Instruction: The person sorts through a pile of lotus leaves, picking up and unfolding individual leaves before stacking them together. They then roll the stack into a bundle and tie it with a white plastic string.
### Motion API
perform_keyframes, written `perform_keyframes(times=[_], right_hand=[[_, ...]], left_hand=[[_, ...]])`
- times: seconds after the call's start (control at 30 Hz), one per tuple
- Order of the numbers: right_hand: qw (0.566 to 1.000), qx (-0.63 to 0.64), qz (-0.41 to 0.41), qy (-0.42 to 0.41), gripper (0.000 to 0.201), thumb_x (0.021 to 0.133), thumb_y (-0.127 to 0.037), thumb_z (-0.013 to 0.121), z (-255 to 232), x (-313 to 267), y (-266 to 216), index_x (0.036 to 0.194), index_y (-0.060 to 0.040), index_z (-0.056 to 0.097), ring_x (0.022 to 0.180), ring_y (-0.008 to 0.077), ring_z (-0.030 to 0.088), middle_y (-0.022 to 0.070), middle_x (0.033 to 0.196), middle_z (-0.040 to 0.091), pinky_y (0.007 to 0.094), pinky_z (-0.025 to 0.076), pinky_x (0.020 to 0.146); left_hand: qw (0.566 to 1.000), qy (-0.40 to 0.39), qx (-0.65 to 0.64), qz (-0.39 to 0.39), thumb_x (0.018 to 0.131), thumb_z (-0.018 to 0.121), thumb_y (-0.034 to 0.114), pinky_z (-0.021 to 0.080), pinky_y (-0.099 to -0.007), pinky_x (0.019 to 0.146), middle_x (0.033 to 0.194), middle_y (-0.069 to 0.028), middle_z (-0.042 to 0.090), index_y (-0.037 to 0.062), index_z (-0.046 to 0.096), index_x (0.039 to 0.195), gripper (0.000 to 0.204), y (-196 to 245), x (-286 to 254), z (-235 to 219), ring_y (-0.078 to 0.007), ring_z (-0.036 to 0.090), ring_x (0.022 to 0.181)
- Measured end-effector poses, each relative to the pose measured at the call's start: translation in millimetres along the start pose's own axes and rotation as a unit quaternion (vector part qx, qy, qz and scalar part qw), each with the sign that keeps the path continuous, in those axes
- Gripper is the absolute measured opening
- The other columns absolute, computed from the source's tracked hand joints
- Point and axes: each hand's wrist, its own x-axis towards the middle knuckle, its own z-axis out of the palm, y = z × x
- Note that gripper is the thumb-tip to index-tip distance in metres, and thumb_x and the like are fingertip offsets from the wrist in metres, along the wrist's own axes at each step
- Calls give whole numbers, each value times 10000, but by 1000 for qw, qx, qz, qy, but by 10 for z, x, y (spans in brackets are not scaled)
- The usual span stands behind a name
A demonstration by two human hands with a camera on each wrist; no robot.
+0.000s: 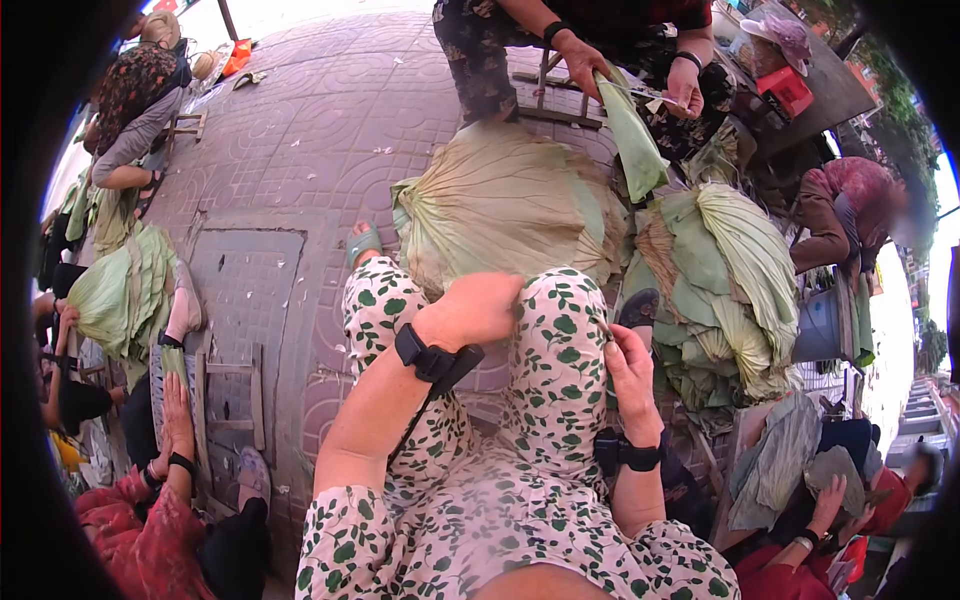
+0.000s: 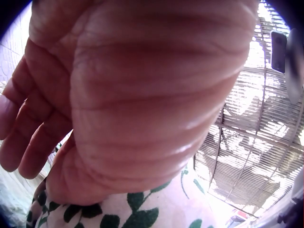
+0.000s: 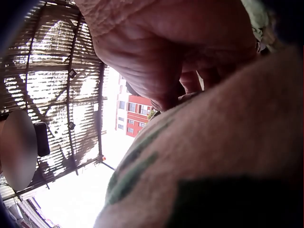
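In the head view the left hand (image 1: 472, 308) hovers between the knees, close to the inner side of one knee in leaf-print trousers (image 1: 560, 345). Its fingers (image 2: 35, 121) hang loosely in the left wrist view, with nothing visible in them. Beside the outer side of that knee, the right hand (image 1: 634, 372) pinches a thin dark stick-like thing (image 1: 605, 328) between thumb and fingertips. The right wrist view shows curled fingers (image 3: 191, 81) behind the knee's cloth. Beyond the knees lies a broad fan of dried lotus leaves (image 1: 510, 205).
Another stack of large leaves (image 1: 725, 285) stands at the right, near a blue-grey bucket (image 1: 818, 325). A person opposite holds a folded green leaf (image 1: 632, 140). More people with leaves sit at both sides. A wooden stool (image 1: 232, 395) stands on the paving at the left.
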Motion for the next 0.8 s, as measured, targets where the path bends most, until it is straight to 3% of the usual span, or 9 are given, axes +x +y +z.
perform_keyframes(times=[0.67,0.8], right_hand=[[1000,17,2,-2,408,890,-275,584,-2,11,27,1160,19,504,863,80,517,27,1000,583,209,429,755],[999,33,6,-2,396,889,-272,588,-3,19,33,1152,13,510,827,62,502,9,981,575,196,422,718]], left_hand=[[1000,0,-1,-4,733,533,109,449,-433,770,917,-211,604,18,558,987,271,5,-1,-9,-388,555,902],[1000,16,-4,5,754,501,125,459,-434,759,895,-218,609,2,572,908,210,36,-16,-24,-388,572,884]])
